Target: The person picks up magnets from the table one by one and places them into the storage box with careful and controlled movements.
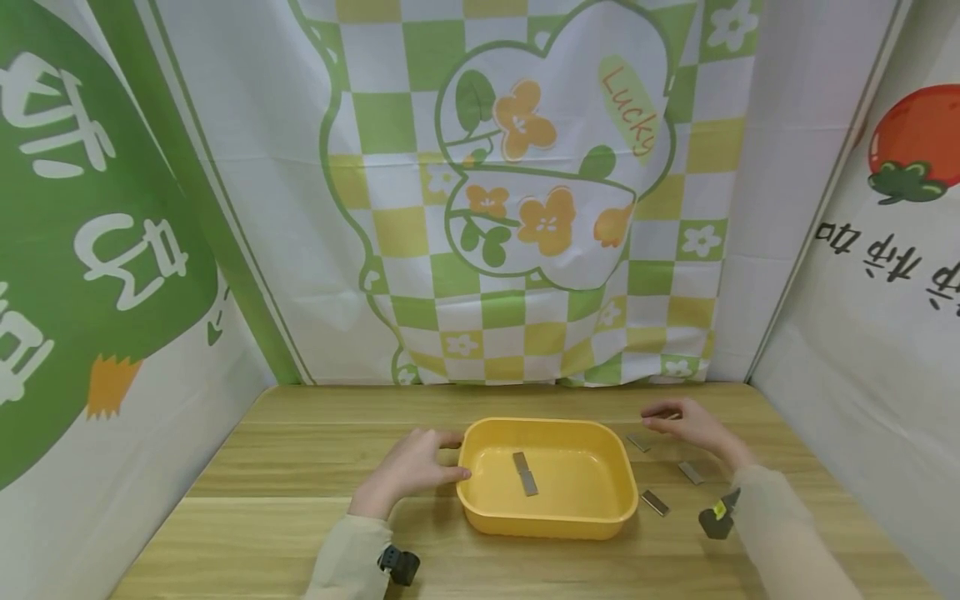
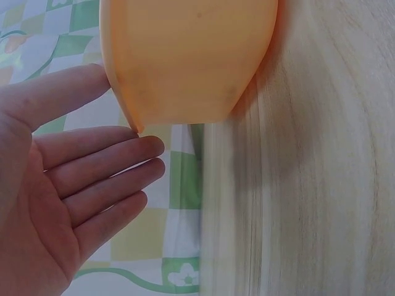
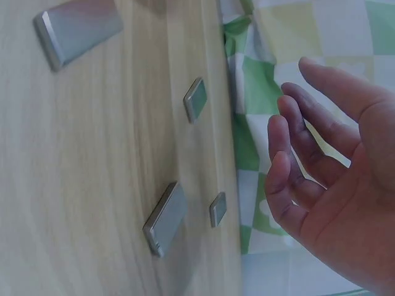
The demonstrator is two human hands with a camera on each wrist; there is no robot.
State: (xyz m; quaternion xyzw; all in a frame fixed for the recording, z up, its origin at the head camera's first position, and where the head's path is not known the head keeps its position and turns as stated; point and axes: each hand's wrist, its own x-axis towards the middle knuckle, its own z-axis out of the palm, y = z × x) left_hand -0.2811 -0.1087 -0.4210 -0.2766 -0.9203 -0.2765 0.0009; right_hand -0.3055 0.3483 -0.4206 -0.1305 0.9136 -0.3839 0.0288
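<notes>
A yellow plastic basin (image 1: pixel 547 527) stands on the table, with two small flat grey metal pieces (image 1: pixel 529 483) lying end to end on its floor. My left hand (image 1: pixel 416 462) is at the basin's left end; its thumb and straight fingertips touch the rim. In the left wrist view the fingers of that hand (image 2: pixel 80 166) lie extended beside the orange-looking basin wall (image 2: pixel 191 61). Over the table to the basin's right, my right hand (image 1: pixel 693 429) hovers with relaxed, slightly bent fingers and nothing between them. Several more metal pieces (image 3: pixel 166 219) lie below it on the wood, apart from the fingers.
Right of the basin, one metal piece (image 1: pixel 655 502) lies near the front corner and another (image 1: pixel 691 472) farther right. The wooden table (image 1: pixel 247 517) ends at a checkered green and white cloth (image 1: pixel 502 333) behind. Printed cloth walls (image 1: pixel 862 375) stand at both sides.
</notes>
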